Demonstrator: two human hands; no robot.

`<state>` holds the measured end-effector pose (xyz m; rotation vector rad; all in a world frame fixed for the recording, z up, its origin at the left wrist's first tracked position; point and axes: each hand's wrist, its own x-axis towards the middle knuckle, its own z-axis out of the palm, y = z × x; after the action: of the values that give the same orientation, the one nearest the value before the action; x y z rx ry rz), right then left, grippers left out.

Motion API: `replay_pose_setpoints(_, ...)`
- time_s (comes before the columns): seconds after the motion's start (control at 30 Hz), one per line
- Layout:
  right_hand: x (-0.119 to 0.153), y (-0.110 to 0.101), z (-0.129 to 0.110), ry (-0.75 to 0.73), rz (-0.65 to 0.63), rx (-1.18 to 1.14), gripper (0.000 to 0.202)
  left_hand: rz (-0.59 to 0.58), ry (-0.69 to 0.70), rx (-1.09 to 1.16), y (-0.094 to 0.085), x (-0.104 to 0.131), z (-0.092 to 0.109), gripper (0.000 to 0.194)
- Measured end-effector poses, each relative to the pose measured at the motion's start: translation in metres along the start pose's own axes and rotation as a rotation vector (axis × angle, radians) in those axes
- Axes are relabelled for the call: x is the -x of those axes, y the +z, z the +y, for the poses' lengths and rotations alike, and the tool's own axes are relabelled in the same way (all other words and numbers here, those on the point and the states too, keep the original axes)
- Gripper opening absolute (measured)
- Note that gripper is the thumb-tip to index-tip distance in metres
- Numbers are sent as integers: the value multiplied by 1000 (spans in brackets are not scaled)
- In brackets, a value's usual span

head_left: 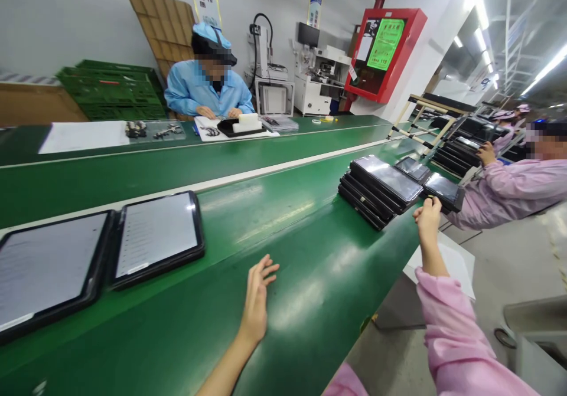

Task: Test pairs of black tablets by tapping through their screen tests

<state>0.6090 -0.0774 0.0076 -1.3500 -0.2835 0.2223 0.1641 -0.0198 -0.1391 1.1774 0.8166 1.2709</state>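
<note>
My left hand [257, 298] hovers over or rests on the green bench [305, 278], fingers spread, holding nothing. My right hand [429, 219] is at the bench's right edge, beside a stack of black-cased tablets [376, 186]. Its fingers are bent together close to a smaller device [442, 188]; a tiny yellowish bit shows at the fingertips, too small to name. Another small device [411, 168] lies behind the stack. To the left, two tablets with lit screens [157, 236] [53, 266] lie side by side on the bench.
Across the bench a person in blue [210, 83] works at small parts. At the right sits a person in pink [527, 177] near more stacked black devices [458, 154]. A tube-framed rack [411, 130] stands on the bench. A white-topped stool [452, 260] is below the bench edge.
</note>
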Motion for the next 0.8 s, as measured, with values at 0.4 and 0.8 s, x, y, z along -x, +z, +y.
replay_pose_setpoints(0.4, 285, 165, 130, 1326, -1267, -272, 34, 1045, 187, 151, -159, -51, 42, 20)
replay_pose_setpoints(0.8, 350, 277, 135, 1578, -865, -593, 52, 599, -72, 801, -189, -51, 78, 52)
